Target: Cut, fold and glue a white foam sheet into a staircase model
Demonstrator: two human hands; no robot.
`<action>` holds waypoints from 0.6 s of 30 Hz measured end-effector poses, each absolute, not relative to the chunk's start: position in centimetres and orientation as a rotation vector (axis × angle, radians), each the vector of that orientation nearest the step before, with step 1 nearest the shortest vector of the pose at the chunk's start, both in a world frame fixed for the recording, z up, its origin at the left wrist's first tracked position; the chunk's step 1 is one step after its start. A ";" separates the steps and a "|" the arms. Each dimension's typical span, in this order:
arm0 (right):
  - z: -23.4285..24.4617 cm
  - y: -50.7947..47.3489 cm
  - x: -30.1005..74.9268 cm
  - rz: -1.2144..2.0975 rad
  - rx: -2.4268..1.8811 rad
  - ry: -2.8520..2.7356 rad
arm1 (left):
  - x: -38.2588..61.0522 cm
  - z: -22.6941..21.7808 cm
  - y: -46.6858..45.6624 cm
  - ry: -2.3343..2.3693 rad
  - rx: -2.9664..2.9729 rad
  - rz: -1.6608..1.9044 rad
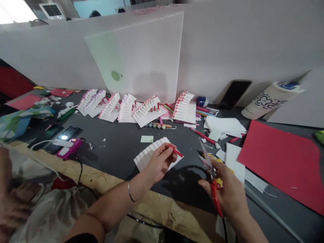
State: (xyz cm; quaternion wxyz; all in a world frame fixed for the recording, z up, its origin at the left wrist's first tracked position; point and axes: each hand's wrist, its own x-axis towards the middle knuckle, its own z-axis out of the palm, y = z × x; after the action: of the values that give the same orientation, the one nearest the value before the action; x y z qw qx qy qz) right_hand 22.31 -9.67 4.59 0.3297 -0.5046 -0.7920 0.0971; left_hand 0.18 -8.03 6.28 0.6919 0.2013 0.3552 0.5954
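Between the thumb and fingers of my left hand (163, 158) is a small red paper strip (177, 151), folded or rolled narrow. Under that hand lies a white pleated paper piece (145, 157), partly covered by it. My right hand (229, 189) grips red-handled scissors (214, 192) with the blades pointing up and away from me; the blades look blurred. Behind the right hand, a yellow object (219, 155) is mostly hidden. A small pale card (147, 139) rests just beyond the pleated piece.
Several small paper staircase models (146, 110) stand along the white partition (215, 44). At right are red paper (283, 165), a white cup (270, 99) and a leaning phone (234, 94). A magenta power bank (69, 148) lies left. Another person's hand (25, 195) is at lower left.
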 end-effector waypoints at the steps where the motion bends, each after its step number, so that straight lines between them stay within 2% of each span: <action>1: 4.6 -9.6 22.1 0.225 -1.324 -2.104 | 0.2 6.3 -8.1 0.792 0.455 1.317; 6: 4.7 -9.6 21.4 0.172 -1.381 -2.187 | 0.2 6.2 -8.3 0.826 0.538 1.272; 18: 4.7 -9.9 21.2 0.300 -1.403 -2.217 | 0.8 6.2 -8.7 0.842 0.575 1.238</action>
State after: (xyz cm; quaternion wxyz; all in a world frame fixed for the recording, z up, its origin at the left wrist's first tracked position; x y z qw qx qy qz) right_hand 21.19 -9.94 4.74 0.2479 -0.5147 -0.8133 0.1101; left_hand 0.84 -8.66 6.25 0.6954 0.2578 0.3774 0.5546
